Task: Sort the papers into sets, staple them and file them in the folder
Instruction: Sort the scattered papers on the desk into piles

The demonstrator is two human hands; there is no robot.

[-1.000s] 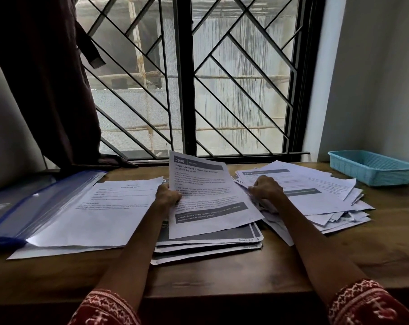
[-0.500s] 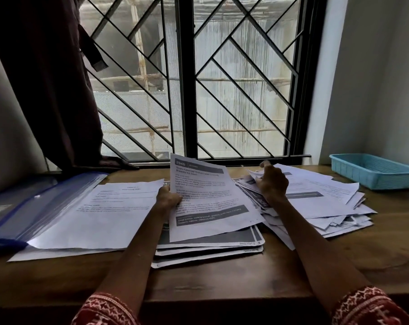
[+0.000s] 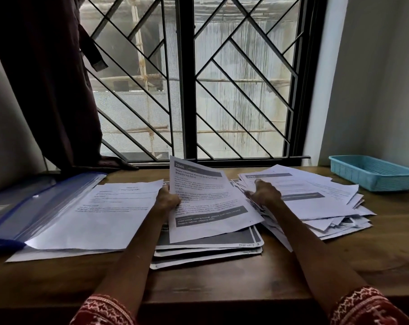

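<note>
My left hand [image 3: 167, 200] grips the left edge of a printed sheet headed 2946 [image 3: 210, 202], held tilted above a neat stack of dark-bordered pages [image 3: 210, 248] at the table's middle. My right hand [image 3: 264, 194] rests on the left side of a loose, untidy heap of papers [image 3: 316, 202], fingers curled into its edges. A white set of sheets [image 3: 100, 216] lies to the left, partly overlapping a translucent blue folder [image 3: 34, 205]. No stapler is in view.
The wooden table [image 3: 222, 282] runs along a barred window [image 3: 187, 90]. A turquoise plastic basket [image 3: 372, 172] stands at the back right by the wall. A dark curtain [image 3: 46, 78] hangs at the left over the folder's far end.
My right hand reached to the heap's far edge, then came back down onto its left side. My left hand has kept hold of the 2946 sheet in the same place.
</note>
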